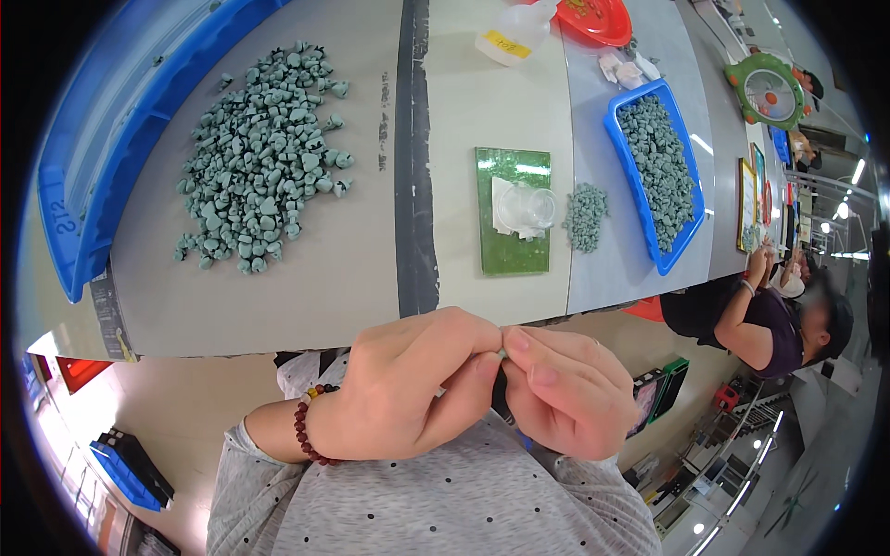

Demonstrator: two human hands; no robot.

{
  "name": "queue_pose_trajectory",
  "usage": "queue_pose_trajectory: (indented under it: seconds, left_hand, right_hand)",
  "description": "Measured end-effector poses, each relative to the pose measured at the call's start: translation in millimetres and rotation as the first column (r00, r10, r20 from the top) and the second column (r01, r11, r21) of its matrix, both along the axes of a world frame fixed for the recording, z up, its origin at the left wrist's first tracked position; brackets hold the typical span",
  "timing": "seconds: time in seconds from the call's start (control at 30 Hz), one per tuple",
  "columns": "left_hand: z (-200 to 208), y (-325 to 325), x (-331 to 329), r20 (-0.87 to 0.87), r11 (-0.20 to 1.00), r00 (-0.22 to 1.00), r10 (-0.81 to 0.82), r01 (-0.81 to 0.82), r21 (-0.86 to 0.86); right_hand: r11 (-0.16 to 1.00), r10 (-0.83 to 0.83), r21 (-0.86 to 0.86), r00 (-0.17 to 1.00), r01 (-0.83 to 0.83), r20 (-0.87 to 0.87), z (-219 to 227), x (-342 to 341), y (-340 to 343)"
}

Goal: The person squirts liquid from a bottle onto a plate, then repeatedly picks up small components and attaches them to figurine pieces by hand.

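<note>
Piece [502, 353], small and pale green, held between both hands before the table's [357, 259] near edge.
Left hand [413, 385] and right hand [575, 394] are pinched on it fingertip to fingertip, mostly hiding it. Beyond: green board [514, 259] bearing a clear container [530, 209]; small heap [586, 216] and blue tray [665, 263] rightward; large loose pile [264, 162] leftward.

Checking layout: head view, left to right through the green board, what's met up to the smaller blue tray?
Large blue tray, large heap of green pieces, dark strip, green board, small heap of green pieces, smaller blue tray.
</note>
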State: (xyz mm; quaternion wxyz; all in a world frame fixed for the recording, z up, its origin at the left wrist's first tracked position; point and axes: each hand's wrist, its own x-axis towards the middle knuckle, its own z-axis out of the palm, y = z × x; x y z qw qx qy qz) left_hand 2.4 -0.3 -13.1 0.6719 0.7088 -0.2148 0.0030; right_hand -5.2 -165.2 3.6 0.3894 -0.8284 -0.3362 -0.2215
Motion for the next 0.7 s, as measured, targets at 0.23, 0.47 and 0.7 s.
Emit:
queue_pose_trajectory:
  seconds: [0.23, 0.47, 0.7]
  left_hand:
    - [0, 0, 0, 0.060, 0.998, 0.998, 0.008, -0.005, -0.061]
    - [-1, 0, -3, 0.048, 0.995, 0.999, -0.007, 0.011, -0.101]
    - [-1, 1, -2, -0.012, 0.987, 0.999, -0.053, 0.051, -0.151]
  right_hand:
    - [0.983, 0.007, 0.179, 0.957, 0.047, -0.289, 6, 9, 4]
    - [0.992, -0.078, 0.079, 0.980, 0.094, -0.181, 9, 6, 9]
    - [0.999, -0.032, 0.034, 0.984, 0.039, -0.174, 13, 6, 5]
